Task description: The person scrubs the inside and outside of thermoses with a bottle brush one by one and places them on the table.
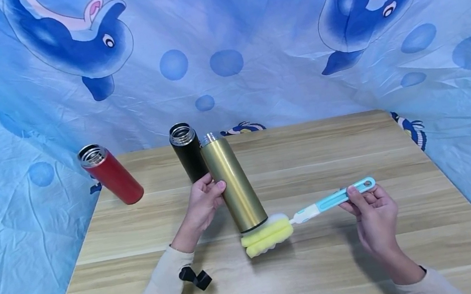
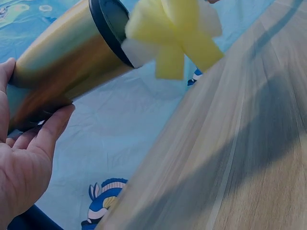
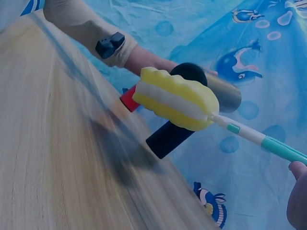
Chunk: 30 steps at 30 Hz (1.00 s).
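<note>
While the left hand (image 1: pixel 200 205) grips the gold bottle (image 1: pixel 237 187), fingers curled round it and thumb across the front, the right hand (image 1: pixel 378 217) pinches the brush (image 1: pixel 307 213) by its handle, out at the bottle's 4 o'clock. Held above the desk (image 1: pixel 334 259), the bottle tilts, mouth toward 11 o'clock and base toward 5; the brush's yellow-and-white sponge (image 1: pixel 272 237) lies just by that base, and whether the two touch I cannot tell.

At 10 o'clock from the gold bottle is the black bottle (image 1: pixel 188 156), its lower part hidden in the head view behind bottle and hand; the right wrist view bares its base, at the sponge's 6 o'clock. Farther out, near 9 o'clock, stands the red bottle (image 1: pixel 119 179), of which that wrist view catches only a small lower piece.

Only the head view shows the steel-rimmed mouths of the red and black bottles, and the hole in the handle's end. From the left wrist, the gold bottle's neck is out of sight, but its black base ring shows clearly, as do fingers underneath. From the right wrist, the right hand is cut off at 3 o'clock.
</note>
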Each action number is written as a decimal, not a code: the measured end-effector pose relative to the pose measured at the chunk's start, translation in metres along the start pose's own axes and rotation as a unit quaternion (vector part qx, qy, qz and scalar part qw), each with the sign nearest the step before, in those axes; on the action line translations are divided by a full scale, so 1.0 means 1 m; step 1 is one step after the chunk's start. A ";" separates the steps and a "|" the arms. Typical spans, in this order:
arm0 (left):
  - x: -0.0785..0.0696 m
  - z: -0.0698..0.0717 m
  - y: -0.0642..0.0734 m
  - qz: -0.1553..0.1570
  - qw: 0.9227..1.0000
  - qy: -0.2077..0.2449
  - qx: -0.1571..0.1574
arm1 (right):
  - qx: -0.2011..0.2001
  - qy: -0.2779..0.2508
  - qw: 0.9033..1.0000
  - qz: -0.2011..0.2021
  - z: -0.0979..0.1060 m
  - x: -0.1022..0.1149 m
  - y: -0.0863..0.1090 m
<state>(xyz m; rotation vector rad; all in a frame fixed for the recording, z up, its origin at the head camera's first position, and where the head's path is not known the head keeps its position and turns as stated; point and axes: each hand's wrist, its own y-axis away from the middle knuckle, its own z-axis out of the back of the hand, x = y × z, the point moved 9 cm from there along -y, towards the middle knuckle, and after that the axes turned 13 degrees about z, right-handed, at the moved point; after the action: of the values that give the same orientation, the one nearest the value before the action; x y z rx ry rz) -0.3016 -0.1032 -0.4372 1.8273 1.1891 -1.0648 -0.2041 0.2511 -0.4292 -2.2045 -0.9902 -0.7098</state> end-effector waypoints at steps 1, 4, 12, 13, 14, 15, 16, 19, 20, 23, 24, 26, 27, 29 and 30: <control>0.000 0.001 0.000 0.000 1.000 -0.003 -0.004 | -0.001 -0.002 1.000 -0.005 0.000 -0.001 0.000; 0.000 0.005 0.002 -0.009 1.000 -0.019 -0.015 | -0.007 -0.001 1.000 -0.021 0.002 -0.002 0.000; -0.015 0.015 0.017 -0.075 0.995 -0.044 -0.046 | -0.015 0.023 0.998 -0.049 0.009 0.000 -0.005; -0.017 0.019 0.020 -0.085 0.994 -0.045 -0.055 | -0.015 0.027 0.998 -0.051 0.009 0.000 -0.005; -0.020 0.022 0.022 -0.094 0.993 -0.046 -0.063 | -0.016 0.027 0.998 -0.053 0.010 0.000 -0.006; -0.022 0.026 0.025 -0.103 0.991 -0.048 -0.072 | -0.018 0.027 0.998 -0.056 0.010 0.000 -0.007; -0.025 0.030 0.028 -0.111 0.989 -0.050 -0.081 | -0.022 0.026 0.998 -0.058 0.010 -0.001 -0.008; -0.033 0.045 0.037 -0.130 0.984 -0.061 -0.106 | -0.040 0.022 0.997 -0.054 0.010 0.000 -0.013; -0.035 0.049 0.040 -0.135 0.982 -0.066 -0.111 | -0.045 0.024 0.997 -0.050 0.011 0.001 -0.015; -0.041 0.064 0.049 -0.145 0.976 -0.087 -0.136 | -0.055 0.030 0.997 -0.033 0.011 0.005 -0.022; -0.044 0.070 0.052 -0.147 0.973 -0.097 -0.147 | -0.058 0.034 0.997 -0.026 0.012 0.007 -0.024; -0.049 0.079 0.058 -0.152 0.966 -0.119 -0.170 | -0.060 0.038 0.997 -0.014 0.012 0.011 -0.029; -0.051 0.085 0.060 -0.154 0.962 -0.131 -0.183 | -0.062 0.036 0.997 -0.009 0.011 0.012 -0.032; -0.057 0.095 0.064 -0.158 0.954 -0.151 -0.207 | -0.065 0.037 0.997 0.000 0.011 0.014 -0.035; -0.060 0.100 0.066 -0.159 0.949 -0.159 -0.219 | -0.066 0.033 0.997 0.002 0.011 0.014 -0.037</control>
<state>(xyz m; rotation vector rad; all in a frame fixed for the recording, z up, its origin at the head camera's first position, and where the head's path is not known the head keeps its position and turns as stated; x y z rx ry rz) -0.2800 -0.2339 -0.4174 1.1023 1.4126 -1.1099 -0.2225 0.2851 -0.4152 -2.2793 -0.9285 -0.8634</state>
